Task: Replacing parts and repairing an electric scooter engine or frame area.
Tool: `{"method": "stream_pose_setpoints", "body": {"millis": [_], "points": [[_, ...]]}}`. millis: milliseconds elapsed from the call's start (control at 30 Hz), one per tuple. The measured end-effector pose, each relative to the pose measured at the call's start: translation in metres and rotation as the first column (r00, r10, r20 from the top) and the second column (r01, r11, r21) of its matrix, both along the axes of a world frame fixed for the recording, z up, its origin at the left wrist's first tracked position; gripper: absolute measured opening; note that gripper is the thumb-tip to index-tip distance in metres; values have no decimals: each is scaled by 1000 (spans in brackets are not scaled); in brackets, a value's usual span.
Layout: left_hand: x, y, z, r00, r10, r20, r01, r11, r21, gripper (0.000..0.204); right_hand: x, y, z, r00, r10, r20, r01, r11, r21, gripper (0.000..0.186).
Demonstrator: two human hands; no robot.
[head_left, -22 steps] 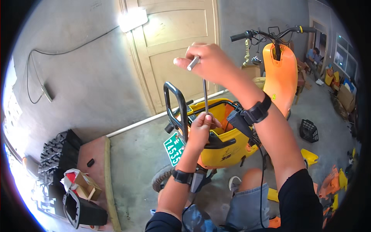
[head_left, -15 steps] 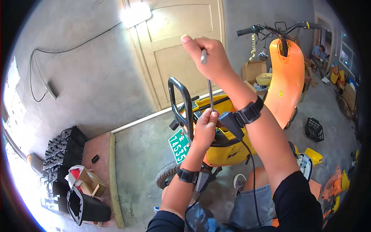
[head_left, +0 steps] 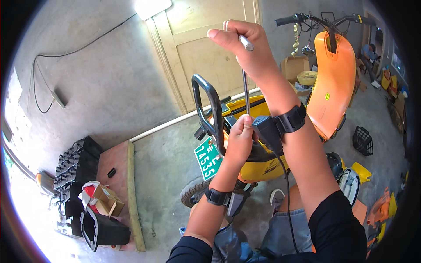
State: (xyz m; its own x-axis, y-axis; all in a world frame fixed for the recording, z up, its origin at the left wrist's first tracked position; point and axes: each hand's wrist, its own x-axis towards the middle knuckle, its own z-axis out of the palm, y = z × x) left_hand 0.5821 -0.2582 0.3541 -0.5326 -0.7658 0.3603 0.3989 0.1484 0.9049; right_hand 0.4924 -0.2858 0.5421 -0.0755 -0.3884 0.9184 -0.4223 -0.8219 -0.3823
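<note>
1. Right hand (head_left: 254, 51): raised, fingers wrapped round the cross handle of a long metal tool (head_left: 246, 92); thumb pointing out to the left, one handle end in our sight.
2. Left hand (head_left: 240, 139): lower, closed about the shaft of the same tool with thumb and fingers.
3. Metal tool, one: shaft nearly upright between our two hands, above the rear of a yellow scooter body (head_left: 258, 172); lower tip hidden, so we cannot tell what it touches.
4. Black tubular rail (head_left: 214, 103), one: just left of our left hand, above a green plate (head_left: 208, 160) and a black tyre (head_left: 191, 194).
5. Wrist straps (head_left: 293, 121), black, two: one on each of our wrists, each bearing a small box.
6. Orange panel (head_left: 335, 83), curved: right of our right forearm, with handlebars (head_left: 288, 20) at its top.
7. Black basket (head_left: 363, 141), one: on the floor (head_left: 162, 175), far right.
8. Black bin (head_left: 109, 229) and open cardboard box (head_left: 101, 193): lower left, beside each other.
9. Pale door (head_left: 201, 52): behind our right hand; lit lamp (head_left: 152, 8) at its upper left.
</note>
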Motion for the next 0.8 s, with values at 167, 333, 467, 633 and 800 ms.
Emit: {"method": "stream_pose_setpoints", "body": {"millis": [167,333,467,633,800], "points": [[-2,1,2,999,-29,-20,30,998,48,40,-2,-7,-1,993,120,0,-120,992,-31,47],[1,3,6,999,-52,-16,53,997,60,39,-5,-10,-1,988,151,-21,-152,987,-52,44],[0,2,4,998,-57,-28,58,998,31,39,-7,-10,-1,983,184,4,-184,983,2,43],[-1,0,2,997,-70,-23,70,997,23,39,-2,-8,0,979,202,20,-202,979,-26,45],[0,2,3,998,-44,-41,44,999,2,36,3,0,0,995,102,17,-102,995,-9,46]]}}
